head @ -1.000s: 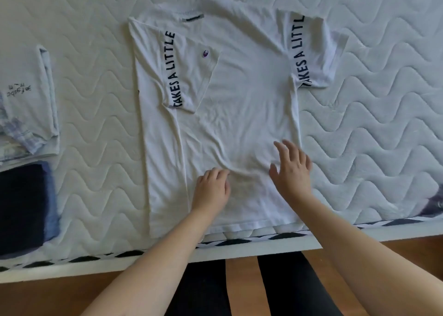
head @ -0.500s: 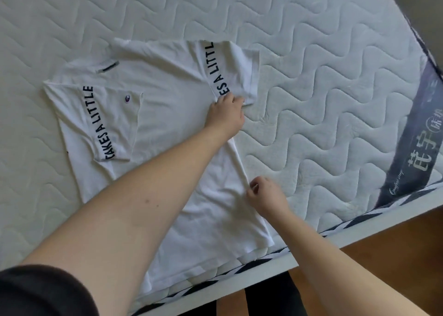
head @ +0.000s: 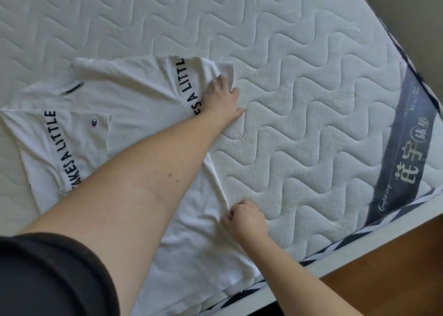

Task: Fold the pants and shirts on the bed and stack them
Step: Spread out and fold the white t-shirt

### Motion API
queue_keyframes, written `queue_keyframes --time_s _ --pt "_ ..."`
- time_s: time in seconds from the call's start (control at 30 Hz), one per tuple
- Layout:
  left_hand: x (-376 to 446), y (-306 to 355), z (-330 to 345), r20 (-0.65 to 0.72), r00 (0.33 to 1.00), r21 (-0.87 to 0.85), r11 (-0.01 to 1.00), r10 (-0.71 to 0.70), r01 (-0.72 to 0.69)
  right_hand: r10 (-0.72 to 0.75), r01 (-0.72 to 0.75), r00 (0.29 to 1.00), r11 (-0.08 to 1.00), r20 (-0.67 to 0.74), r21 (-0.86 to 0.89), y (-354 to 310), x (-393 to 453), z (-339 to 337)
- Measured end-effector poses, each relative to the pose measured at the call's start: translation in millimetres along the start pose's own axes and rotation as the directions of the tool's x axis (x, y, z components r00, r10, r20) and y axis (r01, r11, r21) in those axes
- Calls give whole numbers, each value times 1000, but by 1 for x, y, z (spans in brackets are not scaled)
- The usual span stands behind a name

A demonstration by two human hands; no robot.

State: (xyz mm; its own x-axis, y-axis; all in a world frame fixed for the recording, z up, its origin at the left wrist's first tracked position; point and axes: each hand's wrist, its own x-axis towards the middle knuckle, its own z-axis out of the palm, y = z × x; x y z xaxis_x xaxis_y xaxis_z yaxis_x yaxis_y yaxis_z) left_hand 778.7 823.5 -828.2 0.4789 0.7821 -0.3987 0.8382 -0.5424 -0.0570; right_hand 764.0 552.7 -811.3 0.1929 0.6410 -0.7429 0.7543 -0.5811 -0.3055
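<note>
shirt (head: 134, 114): 1 sleeve folded in, left | left hand (head: 221, 97): flat on right sleeve | right hand (head: 245, 217): pinching right side edge | left: right-side fold, halving, stacking

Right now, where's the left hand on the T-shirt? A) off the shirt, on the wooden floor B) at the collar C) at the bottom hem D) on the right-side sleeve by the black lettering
D: the left hand rests on the outstretched sleeve of the white T-shirt, beside the black lettering, while the right hand pinches the shirt's side edge lower down.
</note>
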Motion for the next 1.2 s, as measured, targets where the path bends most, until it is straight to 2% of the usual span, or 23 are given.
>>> queue_keyframes --time_s 0.1,0.2,0.3,0.4,0.47,0.57,0.63,0.83,0.9,1.0,1.2 --pt "-3 -2 -3 -11 988 -139 978 -157 153 -19 20 999 999 32 -46 2 0 1" --pt "-9 -11 -5 36 976 -292 932 -214 215 -28 41 994 992 108 -120 5 -6 3" --pt "-18 -27 -8 17 986 -438 885 -163 154 -56 71 993 987 108 -143 0 -17 7" --pt "-28 -52 -13 -24 993 -683 728 -116 69 -72 80 993 993 90 -91 -11 -29 13" --pt "-35 -74 -19 -105 988 -753 658 -114 -4 -85 89 995 992 50 -92 -19 -38 17" --pt "-51 -113 -28 -178 968 -808 588 -178 -40 -120 119 993 986 0 -119 -37 -49 26" --pt "-67 -142 -32 -193 942 -878 476 -273 -42 -142 142 990 980 13 -141 -52 -55 34" --pt "-123 -220 -13 -124 796 -971 237 -593 25 -240 246 969 947 56 -208 -97 -73 66" --pt "-138 -240 -1 -91 762 -976 211 -641 61 -257 267 964 937 72 -225 -110 -76 80" --pt "-154 -266 14 -37 753 -977 182 -657 110 -270 285 958 923 93 -259 -122 -80 100" --pt "-169 -290 44 87 799 -950 193 -595 247 -264 264 963 892 50 -368 -122 -90 135"
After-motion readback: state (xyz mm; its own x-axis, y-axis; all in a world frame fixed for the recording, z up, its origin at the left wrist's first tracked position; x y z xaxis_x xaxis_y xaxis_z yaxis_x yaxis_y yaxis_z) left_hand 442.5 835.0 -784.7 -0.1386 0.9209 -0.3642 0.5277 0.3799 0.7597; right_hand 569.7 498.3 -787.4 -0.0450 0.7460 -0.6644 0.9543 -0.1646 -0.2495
